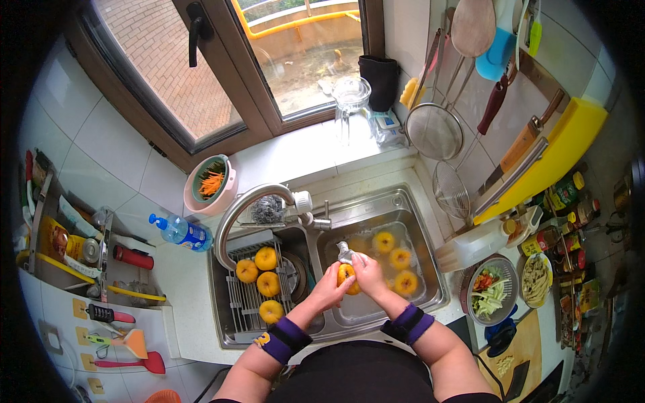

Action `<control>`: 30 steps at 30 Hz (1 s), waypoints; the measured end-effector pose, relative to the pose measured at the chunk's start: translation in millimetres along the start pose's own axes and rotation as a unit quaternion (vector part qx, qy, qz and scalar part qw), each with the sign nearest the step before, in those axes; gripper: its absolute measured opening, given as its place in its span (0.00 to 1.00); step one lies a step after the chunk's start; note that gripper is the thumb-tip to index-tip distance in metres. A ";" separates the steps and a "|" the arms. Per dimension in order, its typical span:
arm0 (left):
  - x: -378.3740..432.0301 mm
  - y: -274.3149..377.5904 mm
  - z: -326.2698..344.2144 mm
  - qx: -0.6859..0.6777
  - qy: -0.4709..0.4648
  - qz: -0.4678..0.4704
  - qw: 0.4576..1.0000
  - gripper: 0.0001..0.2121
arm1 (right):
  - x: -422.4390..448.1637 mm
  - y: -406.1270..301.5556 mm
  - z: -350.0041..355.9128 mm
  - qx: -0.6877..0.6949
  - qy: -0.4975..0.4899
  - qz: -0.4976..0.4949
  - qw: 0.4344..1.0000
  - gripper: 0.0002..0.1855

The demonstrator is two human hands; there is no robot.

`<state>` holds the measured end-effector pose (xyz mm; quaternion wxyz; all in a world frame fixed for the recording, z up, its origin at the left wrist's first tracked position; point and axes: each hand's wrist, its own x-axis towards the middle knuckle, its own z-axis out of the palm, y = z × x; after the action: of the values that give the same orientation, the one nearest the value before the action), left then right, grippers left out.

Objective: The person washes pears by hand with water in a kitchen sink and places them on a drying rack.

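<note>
Over the water-filled right basin (433,302) of the steel sink, my left hand (325,289) grips a round yellow fruit (345,272), perhaps an apple. My right hand (369,274) meets it from the other side and holds a crumpled grey cloth-like piece (345,252) against or just above the fruit. Part of another yellow fruit shows below my fingers. To the right, yellow fruits (400,258) sit in the cloudy water. Several more yellow fruits (268,283) rest on a metal drying rack (244,317) across the left basin.
The curved faucet (237,211) arches over the left basin. Behind it lies a steel-wool scrubber (267,209). A blue pump bottle (186,234) stands left, near a pink bowl (229,194). On the right are a colander of cut vegetables (489,294), a cutting board (526,347) and hanging strainers (434,132).
</note>
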<state>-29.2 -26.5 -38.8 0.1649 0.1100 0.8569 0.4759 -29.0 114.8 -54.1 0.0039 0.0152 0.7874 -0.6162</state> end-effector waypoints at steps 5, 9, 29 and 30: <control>-2.1 1.0 -11.3 -0.158 -0.102 -0.031 0.982 0.22 | -2.0 0.0 -5.4 0.021 -0.031 0.019 0.999 0.15; -6.2 10.9 -11.0 -0.085 -0.103 -0.032 0.990 0.20 | -5.9 -6.3 -8.7 -0.042 -0.040 0.002 0.998 0.16; 0.6 3.5 20.8 -0.537 -0.048 -0.210 0.816 0.25 | -5.5 -1.2 -5.9 0.045 0.069 -0.033 0.996 0.15; 1.2 7.7 20.5 -0.551 -0.053 -0.206 0.807 0.25 | -7.8 -5.4 -8.6 0.031 0.070 -0.047 0.996 0.15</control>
<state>-22.1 -6.1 -42.6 0.3368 -0.1536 0.4435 0.8162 -21.3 121.7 -46.6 -0.0811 0.0214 0.7663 -0.6370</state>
